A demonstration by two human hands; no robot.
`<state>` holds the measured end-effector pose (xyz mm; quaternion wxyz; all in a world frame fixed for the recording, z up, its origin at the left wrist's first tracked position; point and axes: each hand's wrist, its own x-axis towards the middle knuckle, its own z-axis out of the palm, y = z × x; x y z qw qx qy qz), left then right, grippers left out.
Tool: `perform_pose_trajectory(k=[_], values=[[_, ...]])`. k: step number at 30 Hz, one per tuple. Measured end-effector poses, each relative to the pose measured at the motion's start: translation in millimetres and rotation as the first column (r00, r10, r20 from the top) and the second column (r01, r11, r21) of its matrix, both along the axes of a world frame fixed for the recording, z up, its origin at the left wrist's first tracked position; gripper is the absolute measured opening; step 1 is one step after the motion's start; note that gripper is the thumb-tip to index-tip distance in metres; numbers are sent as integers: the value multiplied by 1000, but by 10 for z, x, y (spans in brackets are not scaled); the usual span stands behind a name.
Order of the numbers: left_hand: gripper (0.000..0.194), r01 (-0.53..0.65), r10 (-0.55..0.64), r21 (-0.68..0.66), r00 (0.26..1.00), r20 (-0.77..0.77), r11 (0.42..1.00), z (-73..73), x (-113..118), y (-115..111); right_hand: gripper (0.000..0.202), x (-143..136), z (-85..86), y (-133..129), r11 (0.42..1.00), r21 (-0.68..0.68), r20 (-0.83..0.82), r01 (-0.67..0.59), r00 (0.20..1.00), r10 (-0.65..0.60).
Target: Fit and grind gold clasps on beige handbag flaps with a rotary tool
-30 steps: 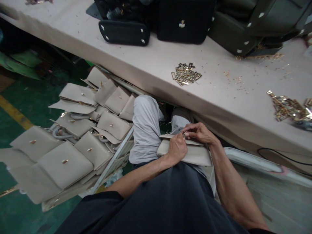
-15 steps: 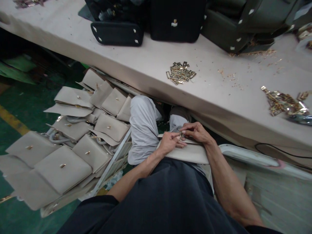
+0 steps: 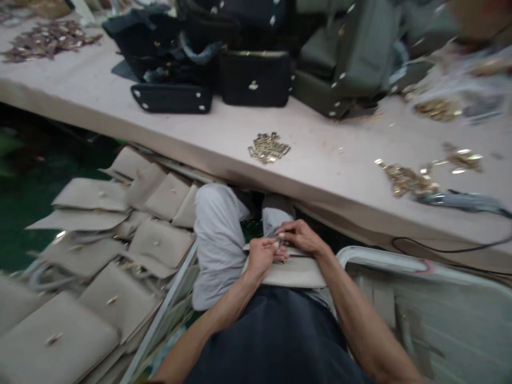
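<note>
Pale table (image 3: 180,128), green floor (image 3: 18,205), bag (image 3: 296,273)

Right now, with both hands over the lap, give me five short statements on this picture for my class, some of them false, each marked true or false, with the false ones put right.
1. The left hand and right hand are close together at a beige handbag. True.
2. The pile of gold-coloured rectangular fittings nearest the lap lies on the floor. False: it lies on the long table.
3. The dark olive bag is to the right of the black bag with a front clasp. True.
4. The heaped beige handbags are at the person's right. False: they are at the left.
5. The person wears light grey trousers. True.
</note>
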<state>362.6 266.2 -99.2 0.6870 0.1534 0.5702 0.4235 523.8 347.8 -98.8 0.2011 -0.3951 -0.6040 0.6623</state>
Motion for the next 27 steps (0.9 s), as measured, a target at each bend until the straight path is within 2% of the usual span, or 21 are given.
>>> perform_pose_trajectory(k=[2,4,6,8,10,12,14,15,16,18,19,21,22,23,25,27], values=[[26,0,0,25,1000,-16,1000,28,-3,-2,23,-55,16,-30,996,84,30,-25,999,23],[29,-28,28,3,999,-43,1000,-16,-28,33,21,-94,8,-12,996,91,72,-19,997,13],[32,-83,81,-35,996,-40,996,-95,-53,84,19,-92,22,13,977,205,132,56,988,-85],[35,-97,96,-52,995,-16,994,-155,-75,111,21,-33,99,4,910,362,157,203,949,-274],[37,-102,102,-63,995,-1,993,-182,-100,105,24,116,235,-22,801,456,127,389,862,-491],[38,-110,110,-71,994,0,991,-193,-127,89,31,391,402,-21,671,477,89,567,729,-679],[37,-105,105,-69,994,-2,992,-201,-151,81,39,798,581,28,498,524,72,691,547,-834],[36,-97,97,-68,995,-2,993,-207,-158,81,42,1043,674,69,388,577,70,719,429,-900],[36,-89,89,-67,996,-1,994,-214,-160,84,44,1304,768,118,251,645,59,722,281,-958],[35,-81,82,-67,997,5,994,-230,-153,95,44,1833,955,236,20,766,45,642,-24,-999],[35,-84,85,-68,996,9,994,-237,-145,101,46,2076,1043,306,-66,808,47,586,-175,-984],[35,-95,96,-67,995,18,993,-243,-133,115,54,2460,1199,469,-144,830,92,539,-387,-918],[36,-101,103,-67,994,23,993,-241,-136,122,58,2587,1267,558,-164,811,127,561,-443,-887],[37,-105,107,-69,994,29,992,-236,-146,127,61,2669,1332,646,-188,769,156,611,-464,-872],[39,-109,113,-85,992,50,990,-215,-187,131,62,2718,1461,780,-227,632,176,741,-423,-889],[37,-121,129,-124,990,60,985,-191,-222,128,54,2673,1601,802,-232,497,129,836,-335,-933]])
